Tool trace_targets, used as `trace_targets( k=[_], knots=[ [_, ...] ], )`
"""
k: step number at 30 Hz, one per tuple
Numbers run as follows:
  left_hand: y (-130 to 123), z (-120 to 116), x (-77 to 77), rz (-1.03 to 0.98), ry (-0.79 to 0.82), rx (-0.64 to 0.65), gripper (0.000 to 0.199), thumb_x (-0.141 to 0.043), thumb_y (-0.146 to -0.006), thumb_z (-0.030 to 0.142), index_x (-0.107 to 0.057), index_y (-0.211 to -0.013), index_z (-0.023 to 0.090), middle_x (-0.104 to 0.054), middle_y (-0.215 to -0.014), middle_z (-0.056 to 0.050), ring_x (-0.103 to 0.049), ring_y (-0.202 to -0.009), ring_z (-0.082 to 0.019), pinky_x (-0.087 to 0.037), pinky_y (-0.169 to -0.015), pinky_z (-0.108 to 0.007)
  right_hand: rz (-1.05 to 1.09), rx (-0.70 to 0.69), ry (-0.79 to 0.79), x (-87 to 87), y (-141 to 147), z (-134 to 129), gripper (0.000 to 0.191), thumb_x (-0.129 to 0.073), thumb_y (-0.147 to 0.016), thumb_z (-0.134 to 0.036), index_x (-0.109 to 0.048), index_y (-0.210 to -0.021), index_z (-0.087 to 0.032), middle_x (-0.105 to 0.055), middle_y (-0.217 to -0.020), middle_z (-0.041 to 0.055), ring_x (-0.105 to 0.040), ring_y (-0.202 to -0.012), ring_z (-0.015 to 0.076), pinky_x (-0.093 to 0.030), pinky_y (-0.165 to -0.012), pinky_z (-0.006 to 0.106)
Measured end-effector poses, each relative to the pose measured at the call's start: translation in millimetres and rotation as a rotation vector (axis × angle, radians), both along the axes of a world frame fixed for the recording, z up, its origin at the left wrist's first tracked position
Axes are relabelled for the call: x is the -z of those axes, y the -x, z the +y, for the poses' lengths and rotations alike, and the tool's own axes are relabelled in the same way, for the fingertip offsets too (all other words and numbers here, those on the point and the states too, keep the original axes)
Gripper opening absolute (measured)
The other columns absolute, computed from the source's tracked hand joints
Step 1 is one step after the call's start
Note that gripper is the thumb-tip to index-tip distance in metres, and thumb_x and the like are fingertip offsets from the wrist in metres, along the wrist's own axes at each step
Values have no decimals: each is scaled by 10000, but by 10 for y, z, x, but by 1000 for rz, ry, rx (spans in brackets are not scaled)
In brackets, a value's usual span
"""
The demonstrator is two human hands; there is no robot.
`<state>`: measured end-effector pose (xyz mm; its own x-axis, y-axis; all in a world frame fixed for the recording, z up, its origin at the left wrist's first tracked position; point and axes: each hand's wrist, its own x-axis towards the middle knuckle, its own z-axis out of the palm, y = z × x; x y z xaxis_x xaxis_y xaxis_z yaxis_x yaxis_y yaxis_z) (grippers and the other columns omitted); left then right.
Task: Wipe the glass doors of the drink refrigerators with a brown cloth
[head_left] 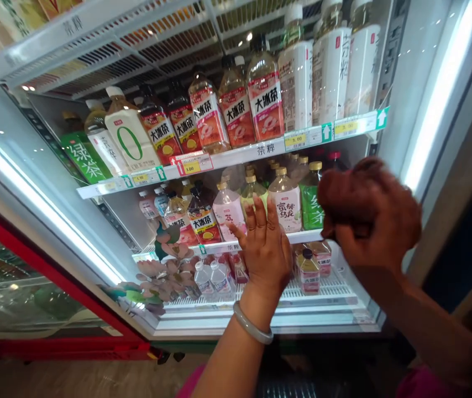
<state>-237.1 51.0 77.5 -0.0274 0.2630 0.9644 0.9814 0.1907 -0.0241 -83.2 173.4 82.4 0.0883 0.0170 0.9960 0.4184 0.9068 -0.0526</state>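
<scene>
My left hand (266, 246), with a pale bangle (252, 326) on its wrist, is raised with fingers spread in front of the middle shelf's bottles. It holds nothing and hides part of a yellow-green bottle (252, 190). Beside it stand a pink-labelled bottle (228, 207) and a white-labelled bottle (284, 204). My right hand (372, 215) is curled round a dark reddish-brown thing (339, 196), blurred and too unclear to name, at the right of the cooler near a green bottle (312, 199).
The cooler's top shelf (236, 157) holds rows of tea bottles. Lower down stand small bottles (213, 279) and another small bottle (308, 271). Leaf-like decoration (165, 276) covers the lower left. A red-framed cooler (53, 265) stands at the left.
</scene>
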Motion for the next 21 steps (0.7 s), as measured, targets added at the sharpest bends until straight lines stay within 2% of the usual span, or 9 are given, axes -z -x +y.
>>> trace_targets(
  k=[3, 6, 8, 10, 13, 15, 17, 19, 21],
  knots=[
    [-75, 76, -55, -16, 3, -4, 788, -453, -1026, 176, -109, -1736, 181, -178, -1790, -121, -32, -1700, -215, 184, -1339, -562, -178, -60, -80, 104, 174, -224, 643, -703, -880, -183, -566, -1508, -212, -640, -1507, 132, -563, -1460, 349, -363, -1305, 603],
    [-104, 103, -68, -9, -2, 4, 807, -467, -1001, 135, -133, -1735, 179, -195, -1792, -118, -45, -1701, -215, 162, -1352, -538, -269, -87, -88, 100, 100, -141, 644, -709, -890, -173, -559, -1508, -276, -671, -1471, 98, -591, -1436, 335, -342, -1312, 641],
    [-101, 95, -69, 1, -8, 2, 832, -474, -979, 87, -138, -1734, 184, -193, -1796, -102, -44, -1701, -200, 167, -1354, -506, -221, -45, -27, 37, -70, 55, 703, -742, -882, -269, -523, -1550, -297, -637, -1511, 115, -589, -1427, 389, -320, -1299, 712],
    [-97, 77, -69, 13, 2, 4, 846, -491, -967, 78, -149, -1733, 191, -174, -1802, -85, -42, -1701, -196, 155, -1362, -484, -72, 10, 76, -16, -204, 220, 763, -753, -867, -320, -493, -1585, -292, -596, -1550, 142, -566, -1435, 435, -344, -1271, 742],
    [-111, 51, -64, 7, 27, 6, 839, -511, -965, 91, -183, -1729, 203, -132, -1811, -64, -37, -1704, -206, 133, -1370, -478, 96, 36, 127, 11, -177, 200, 848, -767, -833, -326, -457, -1619, -264, -552, -1584, 167, -542, -1443, 468, -413, -1223, 746],
    [-127, 39, -53, -12, 42, 4, 825, -527, -966, 104, -222, -1724, 221, -112, -1814, -58, -33, -1706, -221, 123, -1372, -487, 26, -7, 76, 78, -48, 44, 851, -767, -835, -309, -447, -1622, -256, -553, -1587, 161, -544, -1449, 449, -409, -1241, 723],
    [-133, 28, -35, -20, 55, 6, 807, -535, -970, 115, -254, -1718, 229, -114, -1815, -60, -37, -1707, -233, 100, -1376, -494, -124, -69, -2, 122, 56, -85, 751, -737, -866, -239, -492, -1575, -276, -600, -1547, 127, -564, -1449, 388, -382, -1281, 669],
    [-119, 14, -12, -14, 62, 12, 803, -527, -970, 105, -258, -1717, 227, -147, -1812, -63, -53, -1705, -226, 86, -1380, -480, -270, -131, -94, 112, 59, -82, 633, -708, -890, -208, -552, -1497, -301, -662, -1471, 88, -602, -1416, 341, -371, -1292, 643],
    [-90, 1, 12, 5, 68, 20, 831, -526, -949, 78, -253, -1719, 231, -190, -1805, -62, -74, -1703, -214, 64, -1387, -457, -294, -143, -100, 57, -27, 50, 594, -711, -896, -241, -575, -1470, -316, -684, -1433, 81, -623, -1390, 343, -342, -1301, 661]
  ],
)
